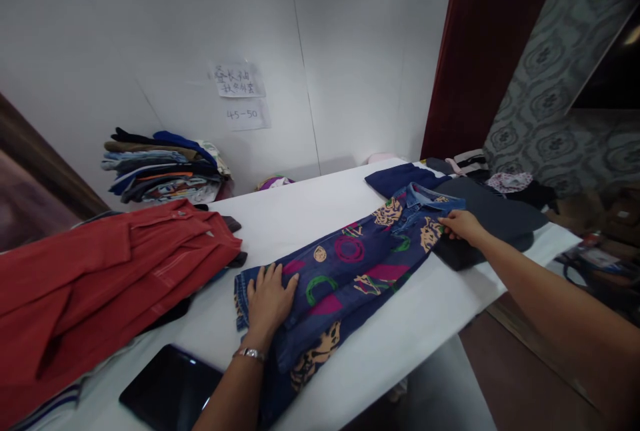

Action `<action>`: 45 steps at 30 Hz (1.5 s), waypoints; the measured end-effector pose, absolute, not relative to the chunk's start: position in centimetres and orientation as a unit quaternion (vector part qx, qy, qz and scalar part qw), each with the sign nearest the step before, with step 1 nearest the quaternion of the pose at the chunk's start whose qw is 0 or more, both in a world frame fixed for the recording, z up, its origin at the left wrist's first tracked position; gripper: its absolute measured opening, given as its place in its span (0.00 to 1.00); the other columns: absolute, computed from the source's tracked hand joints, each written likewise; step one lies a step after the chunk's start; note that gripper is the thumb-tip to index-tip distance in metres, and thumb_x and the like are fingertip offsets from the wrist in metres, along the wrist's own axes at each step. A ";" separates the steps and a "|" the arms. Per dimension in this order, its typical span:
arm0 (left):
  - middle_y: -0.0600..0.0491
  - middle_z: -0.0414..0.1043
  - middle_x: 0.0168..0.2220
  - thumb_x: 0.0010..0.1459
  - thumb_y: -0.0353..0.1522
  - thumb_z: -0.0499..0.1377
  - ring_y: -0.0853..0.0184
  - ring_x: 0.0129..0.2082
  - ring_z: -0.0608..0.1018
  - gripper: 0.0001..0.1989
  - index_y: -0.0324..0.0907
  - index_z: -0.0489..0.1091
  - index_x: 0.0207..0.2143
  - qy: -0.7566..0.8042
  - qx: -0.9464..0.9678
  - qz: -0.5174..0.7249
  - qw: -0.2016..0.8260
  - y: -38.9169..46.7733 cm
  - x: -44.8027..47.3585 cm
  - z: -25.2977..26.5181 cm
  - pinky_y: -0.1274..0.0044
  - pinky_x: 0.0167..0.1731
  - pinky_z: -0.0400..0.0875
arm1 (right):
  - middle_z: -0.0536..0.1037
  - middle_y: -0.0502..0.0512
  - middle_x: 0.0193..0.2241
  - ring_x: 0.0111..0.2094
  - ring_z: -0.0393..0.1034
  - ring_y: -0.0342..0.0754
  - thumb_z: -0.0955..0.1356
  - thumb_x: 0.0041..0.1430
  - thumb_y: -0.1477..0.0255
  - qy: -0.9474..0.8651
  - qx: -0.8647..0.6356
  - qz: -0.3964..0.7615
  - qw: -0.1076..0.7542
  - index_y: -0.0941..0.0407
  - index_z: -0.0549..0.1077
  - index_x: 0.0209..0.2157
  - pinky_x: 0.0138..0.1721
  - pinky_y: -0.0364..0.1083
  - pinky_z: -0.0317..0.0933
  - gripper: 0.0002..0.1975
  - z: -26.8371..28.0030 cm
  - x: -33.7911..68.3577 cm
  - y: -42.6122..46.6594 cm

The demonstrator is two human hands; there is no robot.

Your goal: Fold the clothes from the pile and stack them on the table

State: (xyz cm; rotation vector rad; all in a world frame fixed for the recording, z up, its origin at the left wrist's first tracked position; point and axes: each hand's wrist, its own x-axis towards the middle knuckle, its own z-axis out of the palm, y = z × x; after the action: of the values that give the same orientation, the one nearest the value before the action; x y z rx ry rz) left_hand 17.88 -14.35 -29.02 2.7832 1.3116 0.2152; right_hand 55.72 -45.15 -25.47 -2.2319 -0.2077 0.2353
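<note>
A dark blue patterned denim shirt (345, 251) lies lengthwise across the white table, its collar toward the right and its cuff end at the left. Over the cuff end, my left hand (270, 297) rests flat with the fingers spread. At the shoulder near the collar, my right hand (459, 225) pinches the edge of the shirt between thumb and fingers. Beneath and beyond the collar are a dark grey folded garment (500, 211) and a navy folded garment (395, 179).
Red jackets (115, 264) are heaped at the left, with a tall stack of folded clothes (165, 167) behind them. A black tablet (170, 384) lies at the near left. Handwritten paper signs (241, 81) hang on the wall. The white table (430, 311) ends at the front right.
</note>
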 end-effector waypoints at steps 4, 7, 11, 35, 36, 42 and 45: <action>0.45 0.59 0.64 0.64 0.45 0.46 0.54 0.66 0.55 0.29 0.37 0.62 0.61 0.423 0.902 0.080 0.033 -14.4 17.9 -29.1 0.59 0.63 0.48 | 0.71 0.49 0.15 0.13 0.62 0.40 0.69 0.57 0.66 -0.099 -0.908 0.081 0.400 0.57 0.65 0.22 0.14 0.39 0.51 0.14 -25.6 55.6 -45.9; 0.46 0.58 0.64 0.64 0.45 0.46 0.54 0.66 0.54 0.29 0.37 0.62 0.61 0.424 0.902 0.077 0.036 -14.4 17.9 -29.1 0.58 0.63 0.47 | 0.73 0.51 0.17 0.15 0.64 0.42 0.67 0.57 0.62 -0.113 -0.920 0.048 0.373 0.56 0.68 0.23 0.18 0.41 0.55 0.14 -25.1 55.7 -46.5; 0.46 0.58 0.64 0.64 0.45 0.46 0.54 0.66 0.54 0.29 0.37 0.62 0.61 0.424 0.902 0.077 0.037 -14.5 17.9 -29.1 0.58 0.63 0.47 | 0.78 0.54 0.27 0.27 0.72 0.49 0.65 0.57 0.60 -0.183 -0.942 -0.125 0.253 0.54 0.74 0.32 0.26 0.44 0.59 0.13 -24.1 55.9 -46.2; 0.46 0.61 0.62 0.63 0.45 0.48 0.54 0.64 0.57 0.28 0.38 0.64 0.59 0.418 0.901 0.107 0.048 -14.6 17.8 -29.3 0.58 0.62 0.49 | 0.78 0.61 0.45 0.48 0.69 0.56 0.58 0.62 0.62 -0.481 -0.849 -0.218 0.033 0.55 0.78 0.40 0.47 0.55 0.59 0.20 -27.9 56.7 -43.4; 0.46 0.61 0.62 0.62 0.45 0.48 0.54 0.64 0.57 0.28 0.38 0.64 0.59 0.419 0.900 0.107 0.053 -14.6 17.8 -29.3 0.58 0.62 0.48 | 0.78 0.61 0.45 0.48 0.70 0.57 0.58 0.62 0.61 -0.481 -0.849 -0.215 0.038 0.55 0.78 0.39 0.48 0.57 0.59 0.20 -28.3 56.8 -43.4; 0.48 0.61 0.63 0.62 0.47 0.48 0.54 0.65 0.56 0.28 0.42 0.64 0.59 0.422 0.895 0.122 0.078 -14.9 17.8 -29.5 0.59 0.63 0.47 | 0.76 0.65 0.48 0.53 0.66 0.63 0.56 0.64 0.59 -0.515 -0.813 -0.241 0.126 0.56 0.75 0.46 0.58 0.67 0.47 0.23 -27.4 53.2 -40.2; 0.47 0.60 0.63 0.62 0.47 0.48 0.55 0.65 0.56 0.29 0.41 0.63 0.59 0.426 0.892 0.126 0.088 -15.1 17.8 -29.6 0.59 0.63 0.46 | 0.74 0.60 0.52 0.56 0.64 0.59 0.57 0.65 0.58 -0.580 -0.765 -0.172 0.220 0.53 0.73 0.51 0.58 0.64 0.51 0.22 -26.1 47.7 -36.4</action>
State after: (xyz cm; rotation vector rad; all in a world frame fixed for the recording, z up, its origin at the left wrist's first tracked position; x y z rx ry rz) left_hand 17.76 -15.14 -29.56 2.6542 1.2681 0.3743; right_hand 47.73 -36.43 -26.09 -2.1166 -1.6052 -0.4748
